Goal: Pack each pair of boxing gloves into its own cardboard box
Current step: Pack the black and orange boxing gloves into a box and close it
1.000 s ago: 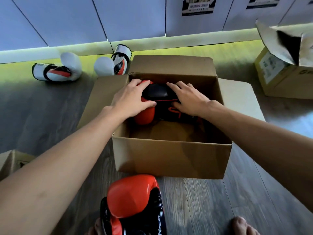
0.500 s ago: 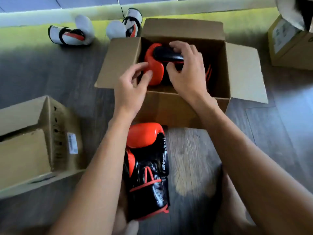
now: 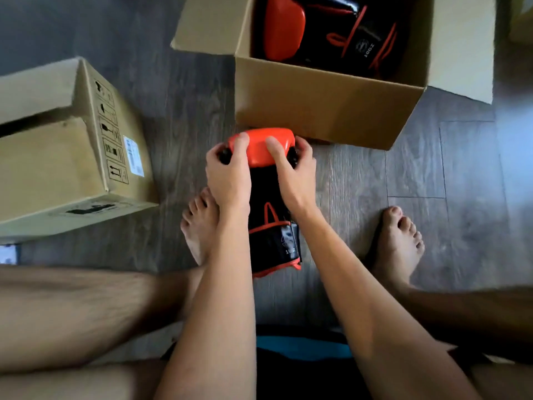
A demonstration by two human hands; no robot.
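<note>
Both hands have left the open brown cardboard box (image 3: 323, 111) and dropped to the second red-and-black padded boxing glove (image 3: 269, 197) lying on the grey wood-plank floor (image 3: 403, 174).

Left hand (image 3: 227, 174) and right hand (image 3: 294, 174) clasp the glove's red knuckle end from either side, fingers (image 3: 240, 142) curled over the padding. Its mate, the red-and-black glove (image 3: 317, 30), already lies inside the box just beyond. Best lifted level, cleared over the near wall, then laid alongside its mate so the flaps can shut; a closed cardboard box (image 3: 66, 145) waits at left.
</note>
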